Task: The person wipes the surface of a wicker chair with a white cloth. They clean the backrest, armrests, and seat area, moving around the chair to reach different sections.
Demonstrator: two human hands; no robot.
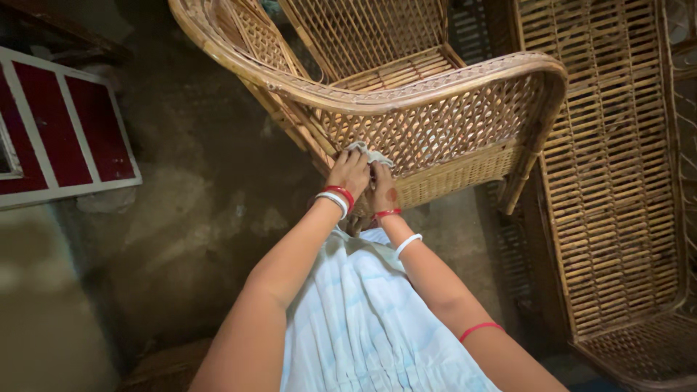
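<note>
A woven cane armchair (406, 80) stands in front of me, its latticed side panel facing me. My left hand (350, 173) and my right hand (382, 187) are close together at the lower left corner of that panel. Both press a small pale grey cloth (369, 154) against the lattice; the cloth peeks out above the fingers. Red and white bangles ring both wrists. My pale blue garment (363, 312) fills the bottom middle.
A second cane seat (617, 189) stands close on the right. A red panel with white frame (65, 131) lies at the left on the dark concrete floor (189, 218).
</note>
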